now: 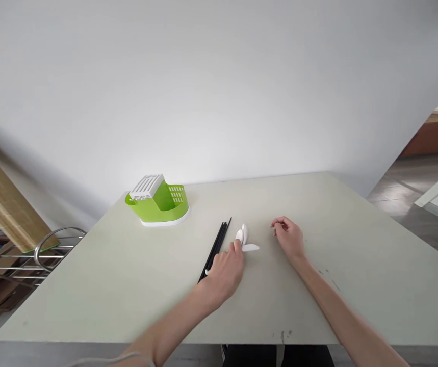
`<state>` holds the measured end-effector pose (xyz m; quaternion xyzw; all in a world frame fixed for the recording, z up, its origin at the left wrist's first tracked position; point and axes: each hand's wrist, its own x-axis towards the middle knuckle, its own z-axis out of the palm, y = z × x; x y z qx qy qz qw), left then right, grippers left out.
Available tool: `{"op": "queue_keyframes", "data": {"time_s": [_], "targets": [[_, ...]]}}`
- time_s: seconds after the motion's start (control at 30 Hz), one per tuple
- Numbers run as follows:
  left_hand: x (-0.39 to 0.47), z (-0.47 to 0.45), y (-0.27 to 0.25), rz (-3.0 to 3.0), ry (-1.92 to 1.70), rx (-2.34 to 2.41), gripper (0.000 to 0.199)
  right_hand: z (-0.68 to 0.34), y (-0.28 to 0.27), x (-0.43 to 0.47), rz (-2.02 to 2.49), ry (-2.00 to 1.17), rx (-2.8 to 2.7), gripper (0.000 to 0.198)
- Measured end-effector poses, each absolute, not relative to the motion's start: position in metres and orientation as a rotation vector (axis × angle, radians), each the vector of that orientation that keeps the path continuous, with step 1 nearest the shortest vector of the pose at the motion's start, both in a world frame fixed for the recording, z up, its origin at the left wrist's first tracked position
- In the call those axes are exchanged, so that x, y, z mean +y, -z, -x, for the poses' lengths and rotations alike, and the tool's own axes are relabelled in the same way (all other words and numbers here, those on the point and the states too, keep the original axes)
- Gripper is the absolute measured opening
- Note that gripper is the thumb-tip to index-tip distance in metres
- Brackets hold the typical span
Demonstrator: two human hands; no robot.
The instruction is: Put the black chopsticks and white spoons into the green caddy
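My left hand (pixel 226 269) is closed over a small group of white spoons (pixel 245 232), its fingertips on one of them. One spoon (pixel 251 247) sticks out to the right of the fingers, and a white tip shows at the left side of the hand. Part of the group is hidden under the palm. Just left of the hand lies a bundle of black chopsticks (pixel 217 245), slanting away from me. Over the table on the right, my right hand (pixel 289 237) has loosely curled fingers with a gap at the thumb and nothing in them.
A green utensil caddy (pixel 153 209) with a white slotted top and white base stands at the table's (pixel 100 275) back left, near the wall. A metal rack (pixel 27 262) and a leaning tan board (pixel 8 199) are beyond the left edge.
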<state>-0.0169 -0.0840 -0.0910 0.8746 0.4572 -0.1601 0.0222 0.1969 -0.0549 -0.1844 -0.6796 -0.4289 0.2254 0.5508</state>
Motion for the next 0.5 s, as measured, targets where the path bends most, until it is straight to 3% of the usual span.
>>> {"op": "queue_keyframes", "data": {"time_s": [0.5], "targets": [[-0.086,-0.014,0.147,-2.818,0.133,1.556,0.054,-0.197,0.186,-0.051,1.592,-0.519,-1.062,0.017]]}}
